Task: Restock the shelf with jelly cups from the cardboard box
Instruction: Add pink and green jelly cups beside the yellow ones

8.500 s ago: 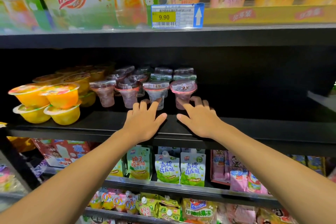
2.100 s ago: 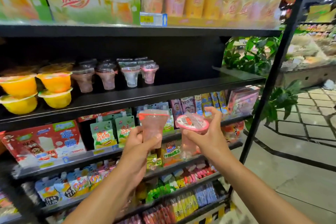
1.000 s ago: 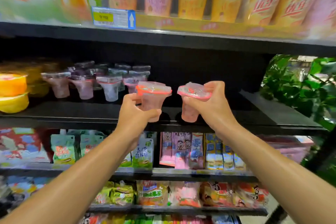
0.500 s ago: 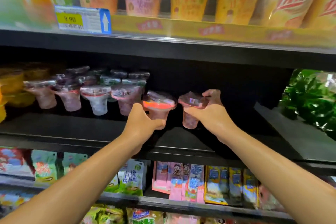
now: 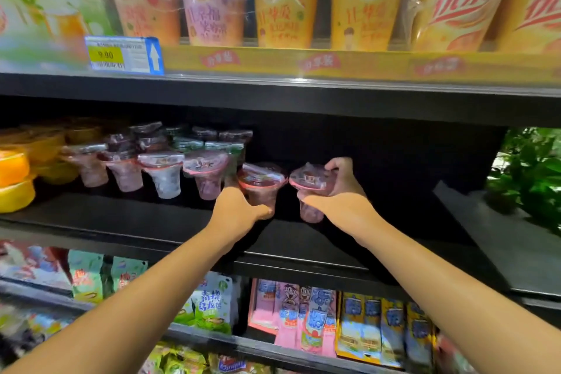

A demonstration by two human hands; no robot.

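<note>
A shop. Black shelves (image 5: 273,100) carry packaged drinks and snacks. A price tag (image 5: 124,55) reads 9.90.

Clear, glossy plastic on the jelly cups (image 5: 261,188), crinkled shiny film lids. Matt black on the shelf (image 5: 121,222), seemingly painted metal. At twelve o'clock, glossy shrink-wrap over the drink cups (image 5: 285,0); paper price tag (image 5: 124,55).

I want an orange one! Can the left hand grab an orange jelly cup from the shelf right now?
Probably not yet. The left hand already holds a pink jelly cup, so it is busy. The orange jelly cups sit far off to the left, beyond the row of pink cups; nothing blocks them.
</note>
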